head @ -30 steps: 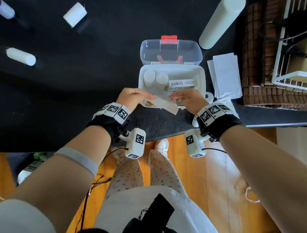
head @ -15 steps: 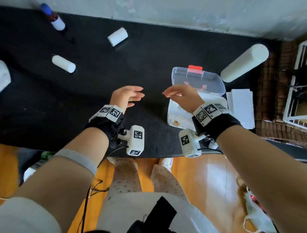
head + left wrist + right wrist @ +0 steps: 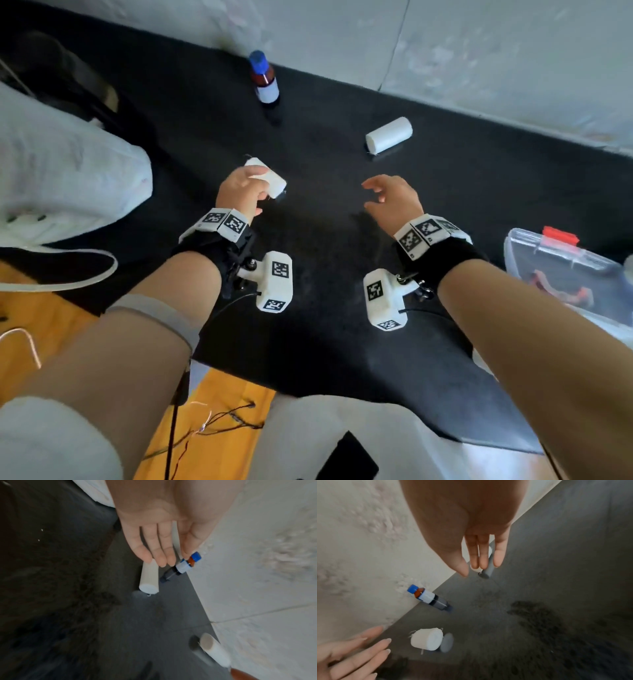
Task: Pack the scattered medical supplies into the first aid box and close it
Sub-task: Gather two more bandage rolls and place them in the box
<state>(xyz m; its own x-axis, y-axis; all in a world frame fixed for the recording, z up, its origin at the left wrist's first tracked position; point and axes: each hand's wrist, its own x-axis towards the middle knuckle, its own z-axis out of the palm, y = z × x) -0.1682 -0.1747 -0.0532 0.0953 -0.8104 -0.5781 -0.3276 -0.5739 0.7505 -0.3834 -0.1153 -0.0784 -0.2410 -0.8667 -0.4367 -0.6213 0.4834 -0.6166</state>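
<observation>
- The head view showed the left hand (image 3: 239, 192) over the near gauze roll (image 3: 270, 180), seemingly on it; the left wrist view showed straight fingers (image 3: 155, 545) above that roll, not gripping.
- The right hand (image 3: 394, 198) hovered, fingers loosely spread, empty.
- The far gauze roll (image 3: 388, 135) lay flat on the desk (image 3: 325, 240), right of the upright bottle (image 3: 264, 80).
- The first aid box (image 3: 561, 267) stood open at the desk's right edge.

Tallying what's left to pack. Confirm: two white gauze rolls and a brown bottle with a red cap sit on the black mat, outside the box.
The cap is blue, not red, per the head view. Otherwise right: one gauze roll, a second gauze roll and the brown bottle sit on the black mat, outside the box.
</observation>
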